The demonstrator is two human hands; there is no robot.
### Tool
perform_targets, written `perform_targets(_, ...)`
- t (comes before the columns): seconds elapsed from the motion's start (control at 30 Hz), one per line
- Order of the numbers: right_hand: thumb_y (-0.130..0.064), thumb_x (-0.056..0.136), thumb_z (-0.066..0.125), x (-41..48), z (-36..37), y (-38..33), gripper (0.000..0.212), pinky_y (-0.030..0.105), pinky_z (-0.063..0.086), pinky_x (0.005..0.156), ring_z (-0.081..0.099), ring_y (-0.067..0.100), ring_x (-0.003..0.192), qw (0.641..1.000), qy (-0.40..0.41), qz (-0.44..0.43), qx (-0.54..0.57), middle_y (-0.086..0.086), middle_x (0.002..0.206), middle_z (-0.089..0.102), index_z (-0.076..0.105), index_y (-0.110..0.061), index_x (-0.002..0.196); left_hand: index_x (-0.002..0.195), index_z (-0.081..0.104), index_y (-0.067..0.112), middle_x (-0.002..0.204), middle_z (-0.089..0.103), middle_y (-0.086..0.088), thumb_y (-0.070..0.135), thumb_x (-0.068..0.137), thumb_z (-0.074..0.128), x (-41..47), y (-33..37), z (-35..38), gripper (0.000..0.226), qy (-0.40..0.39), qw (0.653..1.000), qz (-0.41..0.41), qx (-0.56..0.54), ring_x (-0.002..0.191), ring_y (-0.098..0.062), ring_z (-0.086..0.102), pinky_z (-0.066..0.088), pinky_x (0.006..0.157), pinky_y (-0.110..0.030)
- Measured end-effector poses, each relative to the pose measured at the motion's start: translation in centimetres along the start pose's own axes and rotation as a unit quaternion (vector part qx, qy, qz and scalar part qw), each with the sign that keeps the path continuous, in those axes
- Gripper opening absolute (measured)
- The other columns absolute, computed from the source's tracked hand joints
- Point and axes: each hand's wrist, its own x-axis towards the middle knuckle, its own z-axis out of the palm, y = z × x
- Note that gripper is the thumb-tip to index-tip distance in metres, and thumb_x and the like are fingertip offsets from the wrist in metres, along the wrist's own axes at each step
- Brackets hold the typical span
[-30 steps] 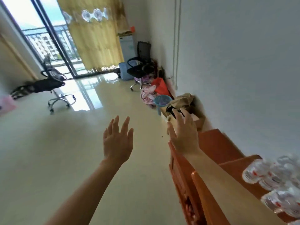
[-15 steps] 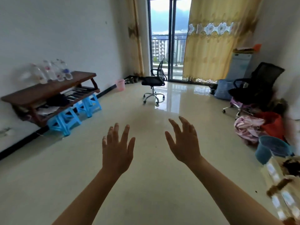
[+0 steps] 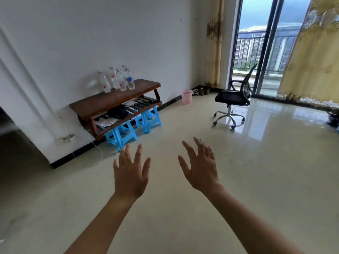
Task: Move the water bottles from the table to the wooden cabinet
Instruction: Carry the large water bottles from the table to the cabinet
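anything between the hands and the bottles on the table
Nothing visible does: bare floor runs from the left hand and right hand to the table bearing the water bottles. The office chair and pink bin stand off to the right.

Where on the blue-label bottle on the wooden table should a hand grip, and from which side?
Probably wrap the blue-label bottle around its straight middle, coming from the open room side: it stands upright at the row's end, wall behind, other bottles crowding its other side.
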Motion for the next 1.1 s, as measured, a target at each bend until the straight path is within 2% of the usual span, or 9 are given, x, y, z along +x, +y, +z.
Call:
perform_targets(0.1, -0.056, 0.099, 0.036, 8.0, 2.9, 0.8, 0.057, 0.059, 0.038, 0.111, 0.045, 0.037, 0.135, 0.999, -0.007, -0.028, 0.012, 0.016, 0.149, 0.041, 0.048, -0.025, 0.145, 0.155, 0.033, 0.022, 0.16, 0.03, -0.022, 0.062, 0.102, 0.009, 7.0, -0.6, 0.3, 0.07, 0.03, 0.999, -0.01, 0.017, 0.147, -0.04, 0.03, 0.031, 0.111, -0.063)
perform_targets(0.27, -0.059, 0.099, 0.034, 20.7, 9.0, -0.6, 0.059, 0.058, 0.036, 0.112, 0.041, 0.035, 0.139, 0.997, -0.023, -0.069, 0.032, 0.014, 0.152, 0.038, 0.046, -0.026, 0.146, 0.155, 0.033, 0.021, 0.159, 0.031, -0.022, 0.059, 0.102, 0.015, 16.9, -4.0, 2.4, 0.067, 0.05, 0.996, -0.076, 0.02, 0.148, -0.039, 0.029, 0.032, 0.112, -0.064)
perform_targets(0.57, -0.06, 0.097, 0.036, 40.7, 24.9, -5.1, 0.059, 0.057, 0.034, 0.115, 0.042, 0.033, 0.139, 0.988, -0.035, -0.145, 0.027, 0.014, 0.149, 0.042, 0.044, -0.028, 0.146, 0.153, 0.04, 0.016, 0.156, 0.035, -0.023, 0.054, 0.102, 0.026, 36.5, -16.0, 10.2, 0.065, 0.094, 0.99, -0.104, 0.016, 0.145, -0.041, 0.033, 0.033, 0.11, -0.065)
perform_targets(0.73, -0.059, 0.096, 0.038, 52.0, 31.5, -6.4, 0.061, 0.057, 0.038, 0.112, 0.047, 0.033, 0.135, 0.99, -0.029, -0.134, 0.02, 0.014, 0.147, 0.044, 0.036, -0.029, 0.149, 0.152, 0.04, 0.018, 0.157, 0.033, -0.022, 0.056, 0.103, 0.022, 50.2, -21.4, 12.9, 0.065, 0.079, 0.994, -0.08, 0.016, 0.147, -0.04, 0.03, 0.032, 0.11, -0.067)
perform_targets(0.93, -0.06, 0.095, 0.04, 64.6, 37.6, -4.4, 0.065, 0.058, 0.04, 0.11, 0.048, 0.034, 0.134, 0.995, -0.009, -0.094, 0.017, 0.014, 0.148, 0.045, 0.037, -0.026, 0.151, 0.151, 0.042, 0.017, 0.156, 0.034, -0.024, 0.055, 0.102, 0.025, 64.9, -24.2, 16.6, 0.064, 0.072, 0.996, -0.054, 0.02, 0.143, -0.043, 0.035, 0.031, 0.108, -0.067)
perform_targets(1.1, -0.06, 0.095, 0.04, 75.9, 45.3, -1.4, 0.065, 0.058, 0.039, 0.111, 0.047, 0.034, 0.134, 0.996, -0.003, -0.087, 0.021, 0.014, 0.148, 0.044, 0.04, -0.024, 0.15, 0.155, 0.037, 0.02, 0.16, 0.029, -0.021, 0.057, 0.103, 0.021, 76.8, -26.2, 22.8, 0.065, 0.053, 0.997, -0.06, 0.012, 0.148, -0.041, 0.027, 0.03, 0.11, -0.067)
